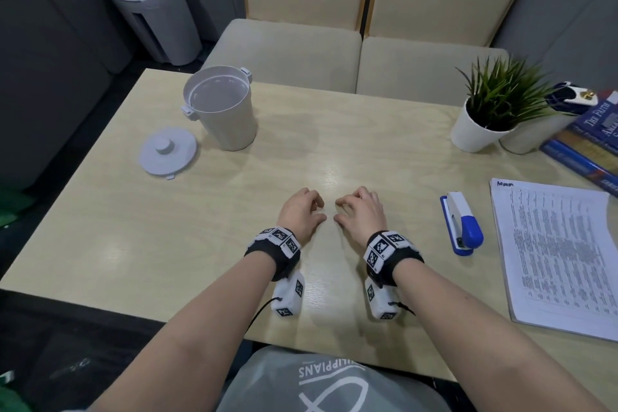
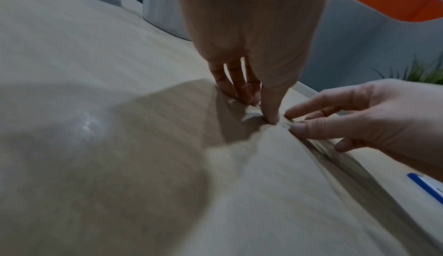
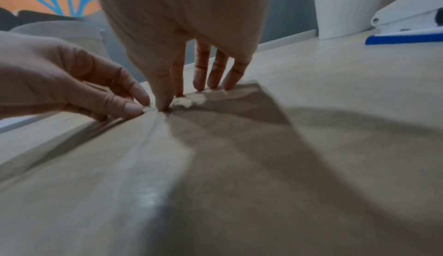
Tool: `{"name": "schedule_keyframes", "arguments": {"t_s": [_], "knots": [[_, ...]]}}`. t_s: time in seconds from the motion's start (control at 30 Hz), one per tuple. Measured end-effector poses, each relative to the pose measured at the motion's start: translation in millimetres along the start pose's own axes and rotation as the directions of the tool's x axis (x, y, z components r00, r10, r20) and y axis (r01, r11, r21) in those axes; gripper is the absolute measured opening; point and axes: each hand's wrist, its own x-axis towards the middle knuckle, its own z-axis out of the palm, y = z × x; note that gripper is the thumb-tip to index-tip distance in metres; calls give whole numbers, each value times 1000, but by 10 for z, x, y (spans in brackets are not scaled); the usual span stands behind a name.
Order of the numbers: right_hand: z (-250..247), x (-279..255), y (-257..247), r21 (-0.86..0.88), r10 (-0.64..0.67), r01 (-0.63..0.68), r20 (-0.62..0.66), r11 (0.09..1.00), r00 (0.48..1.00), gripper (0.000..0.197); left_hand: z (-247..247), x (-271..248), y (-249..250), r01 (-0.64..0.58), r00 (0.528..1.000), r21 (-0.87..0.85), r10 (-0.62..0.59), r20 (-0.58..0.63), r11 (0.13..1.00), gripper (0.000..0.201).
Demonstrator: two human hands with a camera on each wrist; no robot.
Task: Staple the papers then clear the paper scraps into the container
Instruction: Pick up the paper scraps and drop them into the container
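Observation:
Both hands sit fingertips-down at the middle of the table [image 1: 133, 227], close together. A thin pale paper scrap [image 1: 329, 213] lies between them. My left hand [image 1: 302, 211] pinches one end with thumb and forefinger, and my right hand [image 1: 359, 211] pinches the other end. The scrap [image 2: 286, 124] is tiny and half hidden by the fingertips. The stapled stack of printed papers [image 1: 561, 254] lies at the right edge. A white and blue stapler [image 1: 461, 224] lies beside it. The open white container [image 1: 222, 110] stands at the back left, far from both hands.
The container's round lid [image 1: 167, 152] lies flat to its left. A potted plant [image 1: 485, 117] and a pile of books [image 1: 588, 144] stand at the back right. A cushioned bench runs behind the table, and a grey and blue bin [image 1: 150, 3] stands at the far left.

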Motion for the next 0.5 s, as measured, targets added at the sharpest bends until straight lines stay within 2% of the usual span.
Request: {"name": "schedule_keyframes", "arguments": {"t_s": [0.1,0.2,0.33,0.5], "knots": [[50,-8,3,64,-9,12,-55,998,998,18,-29,60,-12,-19,1000,15,19,24,1000,14],[64,-6,-2,66,-22,27,-76,997,997,15,-58,121,-28,-52,996,52,48,71,997,11],[53,19,-37,5,-43,43,-34,999,998,13,-98,179,-15,-88,989,104,75,125,991,9],[-24,58,-81,-15,-6,7,49,1000,999,11,-145,235,34,-108,980,180,74,185,978,6]]}}
